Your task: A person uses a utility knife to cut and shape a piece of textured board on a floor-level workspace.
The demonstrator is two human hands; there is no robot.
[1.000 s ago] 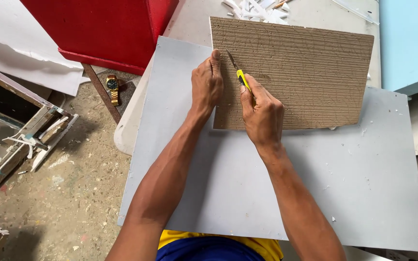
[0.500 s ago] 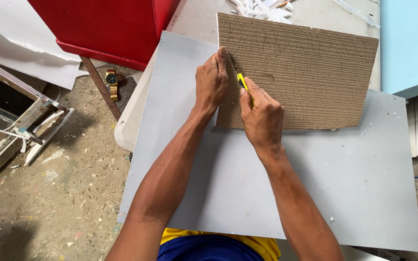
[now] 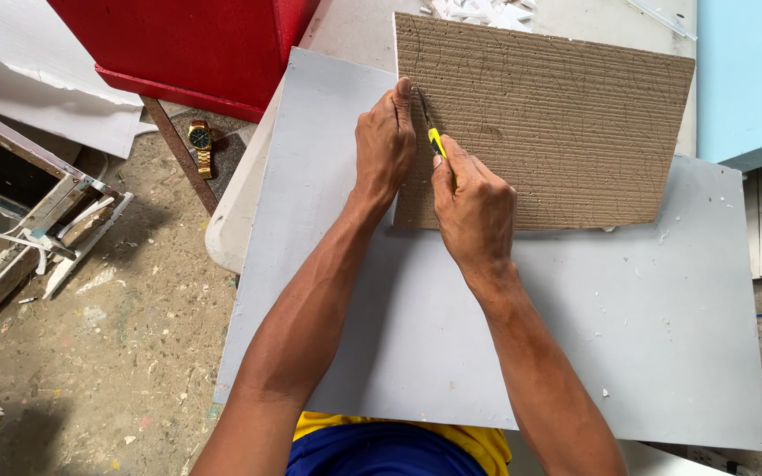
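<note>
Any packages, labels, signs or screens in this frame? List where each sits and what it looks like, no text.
None that can be made out.
Closest thing: a wristwatch, gold band with a dark round dial, lying on the ground left of the table beside a rusty table leg.
The ridged brown cardboard sheet under both hands is plain and unprinted.
</note>
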